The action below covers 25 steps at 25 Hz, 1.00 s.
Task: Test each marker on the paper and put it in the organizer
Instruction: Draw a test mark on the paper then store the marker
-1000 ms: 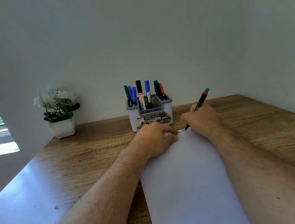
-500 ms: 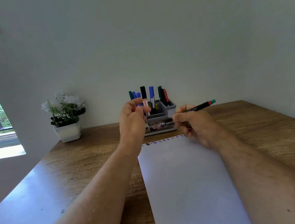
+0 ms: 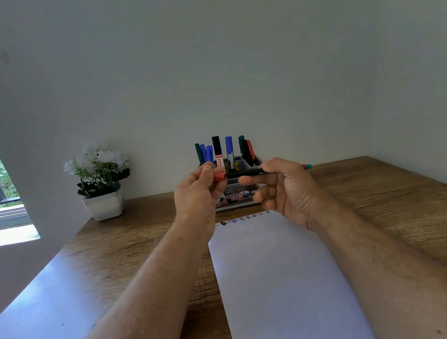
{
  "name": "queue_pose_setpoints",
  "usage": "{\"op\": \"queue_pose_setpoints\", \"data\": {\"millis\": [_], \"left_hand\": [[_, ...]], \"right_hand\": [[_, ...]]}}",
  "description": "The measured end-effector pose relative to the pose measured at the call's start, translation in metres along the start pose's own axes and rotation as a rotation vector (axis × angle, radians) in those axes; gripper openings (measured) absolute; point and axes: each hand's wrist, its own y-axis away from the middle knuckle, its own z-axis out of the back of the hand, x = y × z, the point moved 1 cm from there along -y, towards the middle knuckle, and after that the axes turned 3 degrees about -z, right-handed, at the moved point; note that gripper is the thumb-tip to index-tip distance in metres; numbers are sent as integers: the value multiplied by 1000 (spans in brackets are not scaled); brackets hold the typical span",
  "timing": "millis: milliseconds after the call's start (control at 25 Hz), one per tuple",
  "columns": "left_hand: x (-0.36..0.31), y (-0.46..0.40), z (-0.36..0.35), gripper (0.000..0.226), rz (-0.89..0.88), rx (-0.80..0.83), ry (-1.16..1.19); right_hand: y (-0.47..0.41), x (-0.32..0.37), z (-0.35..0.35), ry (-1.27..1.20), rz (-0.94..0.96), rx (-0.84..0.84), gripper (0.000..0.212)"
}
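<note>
The right hand is pinching a black marker level above the paper, its green end jutting past the knuckles. The left hand is gripping a red cap at the marker's tip end. Both are hovering just before the organizer, which is holding upright markers on the table.

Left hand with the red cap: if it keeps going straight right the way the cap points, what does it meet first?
Most likely the bare end of the marker held level by the right hand. The left hand holds the red cap almost touching it, though depth is unclear.
</note>
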Motion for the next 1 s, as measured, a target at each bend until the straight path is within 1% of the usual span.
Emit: {"op": "queue_pose_setpoints", "data": {"millis": [200,360,520,680,720,760,880,920,1000], "left_hand": [[0,-2,1,15,0,9,26],[2,-2,2,14,11,33,-1],[0,-3,7,17,35,3,11],[0,-2,7,34,5,-83,61],[0,-2,7,36,-12,-97,53],[-1,-3,8,36,-31,-106,41],[-1,-3,11,25,-94,-132,-9],[-1,-3,11,21,-119,-135,-28],[-1,-2,9,16,-154,-121,-39]], "right_hand": [[-3,-1,3,10,7,-11,17],[-6,-4,3,36,-11,-23,25],[-4,-4,4,119,50,-33,18],[-3,-9,-6,144,14,74,24],[-3,-10,-7,200,17,73,25],[-2,-11,-8,314,40,48,23],[0,-18,-10,789,181,-52,10],[0,-19,-12,849,223,-70,7],[-2,-19,-14,821,255,-87,5]]}}
